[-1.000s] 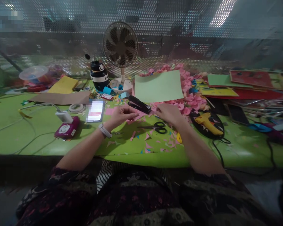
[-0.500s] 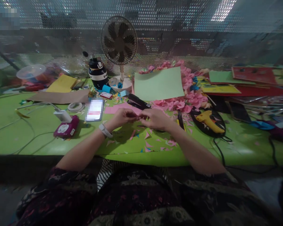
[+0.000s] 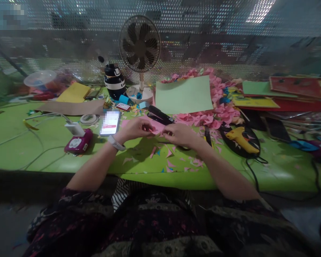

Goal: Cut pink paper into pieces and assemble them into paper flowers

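Observation:
Low over the green table, my left hand (image 3: 136, 129) curls its fingers and thumb around the edge of a small piece of pink paper (image 3: 157, 131). My right hand (image 3: 181, 135) is closed, its fingertips at the other side of that piece. How the piece is folded is too small to tell. Behind my hands, a black stapler (image 3: 160, 115) lies over more pink paper (image 3: 128, 123). Pink and blue scraps (image 3: 169, 152) are scattered in front of my wrists. Dark scissor-like handles (image 3: 183, 147) show partly beneath my right hand.
Behind the stapler, a light green sheet (image 3: 183, 95) rests on a heap of pink paper petals (image 3: 219, 114). A yellow glue gun (image 3: 242, 139) lies on a black pad at right. Left are a lit phone (image 3: 110, 123), a purple device (image 3: 79, 142) and cables. A fan (image 3: 140, 44) stands behind.
My hands have moved a little apart, and pink paper now shows between their fingertips. The whole view has shifted slightly; the things on the table stay in place.

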`<state>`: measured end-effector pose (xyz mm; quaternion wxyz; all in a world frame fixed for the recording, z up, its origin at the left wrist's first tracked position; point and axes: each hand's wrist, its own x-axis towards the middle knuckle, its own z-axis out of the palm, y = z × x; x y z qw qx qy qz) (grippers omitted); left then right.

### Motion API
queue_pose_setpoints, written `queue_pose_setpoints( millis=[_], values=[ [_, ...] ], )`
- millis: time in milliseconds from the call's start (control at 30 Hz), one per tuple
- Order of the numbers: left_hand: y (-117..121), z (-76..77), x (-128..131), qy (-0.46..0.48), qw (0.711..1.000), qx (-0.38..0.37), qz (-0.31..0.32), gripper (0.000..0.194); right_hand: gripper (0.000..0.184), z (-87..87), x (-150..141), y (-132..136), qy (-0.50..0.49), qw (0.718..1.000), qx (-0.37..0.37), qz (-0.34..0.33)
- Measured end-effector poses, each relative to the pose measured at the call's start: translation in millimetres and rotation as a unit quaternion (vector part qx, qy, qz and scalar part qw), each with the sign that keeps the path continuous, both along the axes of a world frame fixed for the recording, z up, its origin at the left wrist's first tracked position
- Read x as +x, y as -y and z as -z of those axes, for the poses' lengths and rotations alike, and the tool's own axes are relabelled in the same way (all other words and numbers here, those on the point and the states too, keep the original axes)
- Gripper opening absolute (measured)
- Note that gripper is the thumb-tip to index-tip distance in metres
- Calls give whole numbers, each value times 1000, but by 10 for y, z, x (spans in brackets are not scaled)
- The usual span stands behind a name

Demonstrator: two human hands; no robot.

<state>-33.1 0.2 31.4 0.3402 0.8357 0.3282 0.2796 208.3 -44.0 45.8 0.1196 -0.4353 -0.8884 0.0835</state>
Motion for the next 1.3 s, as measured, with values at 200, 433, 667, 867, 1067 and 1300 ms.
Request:
queue_pose_setpoints(
  millis=[200,433,667,867,1067,1300],
  values=[
    [-220,-68,-347,-114,987,85,-70,20,22,58,114,-98,11,999,-44,-29],
    [-249,92,-248,-120,979,107,-124,10,25,57,119,-86,16,997,-76,-22],
    [-225,151,-148,-82,976,126,-159,3,25,-100,257,-109,-29,998,-6,52],
    [-21,-6,-1,29,969,193,-149,9,27,-113,135,-55,-150,983,98,47],
    [74,-42,82,45,976,180,-110,5,24,-32,-24,-11,-150,977,151,27],
    [106,-65,87,58,979,181,-74,7,11,80,-5,-102,-186,968,168,30]
  ],
)
